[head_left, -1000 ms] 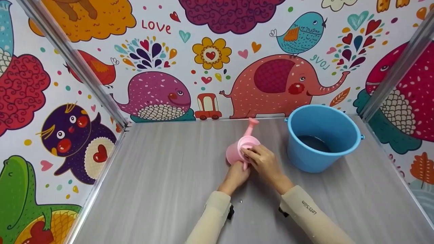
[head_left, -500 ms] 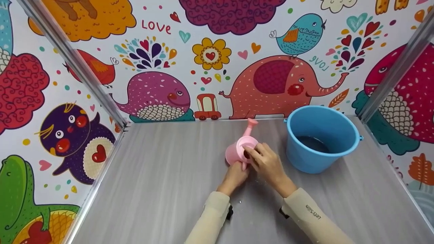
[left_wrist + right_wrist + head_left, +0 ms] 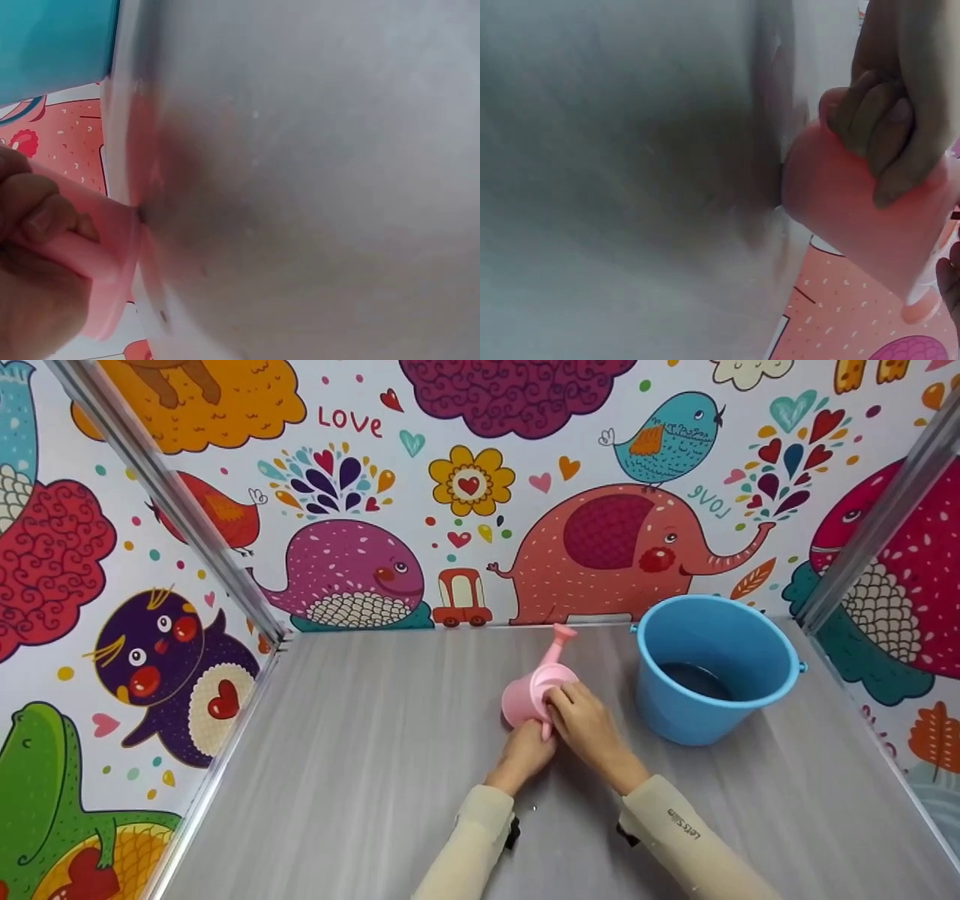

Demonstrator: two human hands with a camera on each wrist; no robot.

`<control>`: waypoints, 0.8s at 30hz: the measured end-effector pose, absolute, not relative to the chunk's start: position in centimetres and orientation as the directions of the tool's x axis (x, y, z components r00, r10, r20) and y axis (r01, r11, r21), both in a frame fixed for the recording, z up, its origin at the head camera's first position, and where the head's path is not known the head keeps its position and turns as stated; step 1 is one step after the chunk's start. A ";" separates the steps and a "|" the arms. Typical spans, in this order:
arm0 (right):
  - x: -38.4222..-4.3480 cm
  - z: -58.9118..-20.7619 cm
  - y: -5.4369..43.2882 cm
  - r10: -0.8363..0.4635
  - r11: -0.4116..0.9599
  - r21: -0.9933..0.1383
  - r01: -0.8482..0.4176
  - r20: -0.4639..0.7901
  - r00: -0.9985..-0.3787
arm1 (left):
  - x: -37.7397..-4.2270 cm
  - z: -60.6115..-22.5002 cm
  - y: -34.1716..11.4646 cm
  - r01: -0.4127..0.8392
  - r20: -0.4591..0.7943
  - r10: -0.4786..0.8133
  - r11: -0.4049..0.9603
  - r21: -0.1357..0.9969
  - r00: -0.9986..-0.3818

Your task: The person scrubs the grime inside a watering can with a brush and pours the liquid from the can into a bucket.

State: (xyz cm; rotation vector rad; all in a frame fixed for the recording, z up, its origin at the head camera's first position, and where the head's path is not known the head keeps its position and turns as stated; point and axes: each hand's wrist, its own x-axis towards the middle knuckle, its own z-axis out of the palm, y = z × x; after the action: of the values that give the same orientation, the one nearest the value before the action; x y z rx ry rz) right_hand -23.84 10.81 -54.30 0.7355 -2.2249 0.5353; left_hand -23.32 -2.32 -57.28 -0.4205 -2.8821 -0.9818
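In the head view a pink watering can (image 3: 520, 703) stands mid-table, its spout pointing toward the back wall. My left hand (image 3: 527, 748) grips its handle from the near side; in the left wrist view those fingers (image 3: 46, 210) curl round the handle. The can (image 3: 855, 214) leans, one edge of its base at the tabletop. At the can's mouth is my right hand (image 3: 589, 727), fingers bent down over the rim and bunched together. Their tips are hidden inside, and I cannot tell whether they hold anything. Only a bit of the right fingers (image 3: 949, 279) shows in the right wrist view.
A blue bucket (image 3: 679, 720) with some dark liquid at its bottom stands to the right of the can. Small wet drops lie on the grey table (image 3: 360, 765). A patterned wall (image 3: 465, 532) and metal posts (image 3: 172, 510) border the table.
My right hand's fingers, spread a little over the can's mouth half a second ago with drops below them, are now drawn together lower at the rim. The left hand keeps its grip.
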 end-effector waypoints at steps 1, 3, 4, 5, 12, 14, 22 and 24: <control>-23.8 -54.4 10.8 -0.344 0.748 -0.154 -0.645 0.742 -0.575 | -23.3 -57.3 -2.3 0.276 0.149 0.234 0.758 0.591 -0.961; -23.9 -54.4 10.8 -0.343 0.755 -0.150 -0.638 0.739 -0.579 | -23.3 -57.3 -2.3 0.269 0.145 0.228 0.758 0.594 -0.963; -23.9 -54.4 10.9 -0.345 0.760 -0.143 -0.634 0.738 -0.580 | -23.3 -57.3 -2.3 0.264 0.140 0.225 0.760 0.595 -0.964; -24.0 -54.3 10.9 -0.347 0.765 -0.137 -0.629 0.736 -0.582 | -23.3 -57.3 -2.3 0.259 0.135 0.223 0.758 0.599 -0.965; -24.0 -53.7 10.9 -0.345 0.797 -0.094 -0.597 0.740 -0.578 | -23.3 -57.5 -2.2 0.249 0.134 0.213 0.746 0.618 -0.968; -23.9 -53.2 11.0 -0.347 0.802 -0.097 -0.589 0.727 -0.592 | -23.4 -57.5 -2.2 0.249 0.137 0.210 0.740 0.625 -0.968; -22.8 -50.0 10.4 -0.324 0.839 -0.121 -0.531 0.672 -0.666 | -23.8 -57.5 -2.4 0.300 0.177 0.243 0.737 0.606 -0.954; -22.6 -49.7 10.2 -0.328 0.846 -0.103 -0.523 0.672 -0.664 | -23.9 -57.5 -2.5 0.314 0.186 0.254 0.728 0.609 -0.949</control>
State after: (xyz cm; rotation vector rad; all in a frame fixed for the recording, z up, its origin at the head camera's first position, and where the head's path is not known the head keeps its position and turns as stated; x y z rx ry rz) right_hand -22.60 10.20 -49.68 0.6166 -2.3498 0.3788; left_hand -23.92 -2.52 -57.49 -0.4676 -2.8363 -1.0241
